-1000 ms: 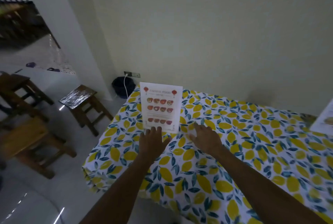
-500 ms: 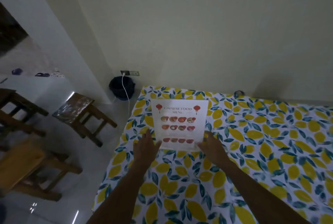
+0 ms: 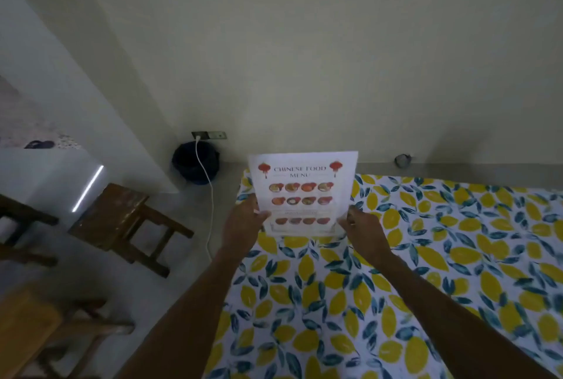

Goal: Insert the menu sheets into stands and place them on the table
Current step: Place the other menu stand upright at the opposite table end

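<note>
A clear menu stand with a white "Chinese Food Menu" sheet (image 3: pixel 303 192) in it stands upright near the far left corner of the table (image 3: pixel 426 256), which wears a lemon-print cloth. My left hand (image 3: pixel 243 223) grips the stand's lower left edge, thumb over the front. On the other side my right hand (image 3: pixel 361 230) holds the lower right edge. The stand's base sits low between my hands, touching or just above the cloth; I cannot tell which.
A wall runs close behind the table. On the floor to the left are a dark bin (image 3: pixel 195 162) with a white cable (image 3: pixel 210 211) from a wall socket, a wooden stool (image 3: pixel 122 220) and more wooden seats (image 3: pixel 36 327).
My view has shifted closer and to the right. Both hands, earlier lying on the cloth at the stand's foot, now grip its lower side edges; the stand faces me squarely.
</note>
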`<move>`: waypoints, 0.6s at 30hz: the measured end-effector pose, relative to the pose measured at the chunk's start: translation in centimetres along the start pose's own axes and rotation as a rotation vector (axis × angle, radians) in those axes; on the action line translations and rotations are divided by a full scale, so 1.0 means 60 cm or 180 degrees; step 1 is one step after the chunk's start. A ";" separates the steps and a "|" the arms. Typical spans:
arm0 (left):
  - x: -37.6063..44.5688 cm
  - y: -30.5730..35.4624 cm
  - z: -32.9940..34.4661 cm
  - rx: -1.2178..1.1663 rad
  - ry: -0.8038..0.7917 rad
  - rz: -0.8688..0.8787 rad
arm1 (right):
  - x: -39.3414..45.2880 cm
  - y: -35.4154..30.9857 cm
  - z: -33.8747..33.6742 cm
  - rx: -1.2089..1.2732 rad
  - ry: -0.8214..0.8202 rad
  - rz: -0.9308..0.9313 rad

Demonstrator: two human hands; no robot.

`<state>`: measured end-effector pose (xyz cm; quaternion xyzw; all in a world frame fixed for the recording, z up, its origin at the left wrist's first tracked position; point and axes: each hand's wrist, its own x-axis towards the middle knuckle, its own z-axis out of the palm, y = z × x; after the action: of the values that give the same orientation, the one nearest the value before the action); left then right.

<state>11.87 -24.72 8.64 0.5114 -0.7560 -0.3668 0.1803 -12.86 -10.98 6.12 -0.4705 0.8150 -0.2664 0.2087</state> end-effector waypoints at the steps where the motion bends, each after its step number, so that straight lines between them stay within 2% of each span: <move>1: 0.028 -0.006 -0.012 -0.0061 -0.0055 -0.0025 | 0.024 -0.014 0.004 -0.0058 0.0008 0.0007; 6: 0.159 -0.039 -0.045 -0.0026 -0.0120 -0.0080 | 0.141 -0.053 0.043 -0.0183 0.0121 0.0289; 11: 0.258 -0.098 -0.040 -0.0048 -0.0344 0.0241 | 0.205 -0.067 0.087 -0.0244 0.0189 0.0648; 18: 0.284 -0.110 -0.037 0.0336 -0.0321 0.0509 | 0.223 -0.075 0.133 -0.0431 0.0314 0.0873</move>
<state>10.49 -42.30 3.50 0.4391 -0.8207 -0.3362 0.1435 -11.47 -26.48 1.60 -0.3541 0.8969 -0.2026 0.1706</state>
